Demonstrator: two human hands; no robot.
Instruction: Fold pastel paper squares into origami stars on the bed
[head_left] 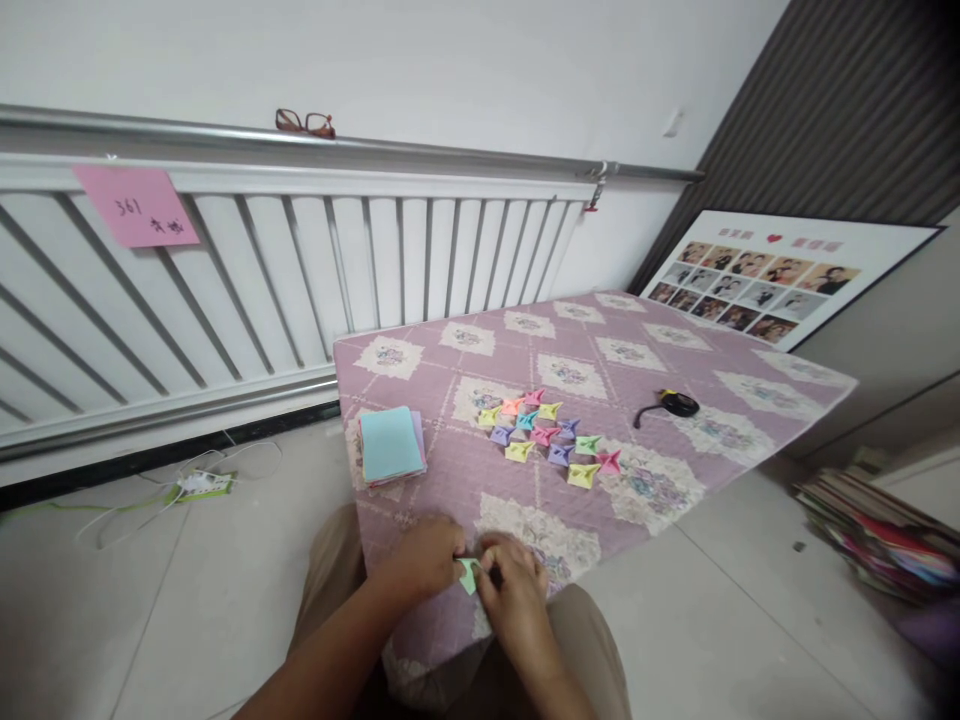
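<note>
A small piece of folded light-green paper [468, 576] is held between my two hands near the front end of the cloth-covered table [450, 500]. My left hand [429, 555] pinches its left side, fingers closed. From the right, my right hand [514, 585] grips the paper with thumb and fingers. Beyond my hands lie several small folded paper pieces [545, 436] in pink, yellow, purple, green and blue, set in a loose cluster. A stack of square coloured paper [392, 445], light blue on top, rests at the table's left edge.
A black tape measure [679, 404] lies on the table to the right. Behind is a white radiator [390, 250] with glasses [304, 124] on the pipe above. A photo board [757, 275] leans at the back right. A power strip [204, 485] is on the floor at left.
</note>
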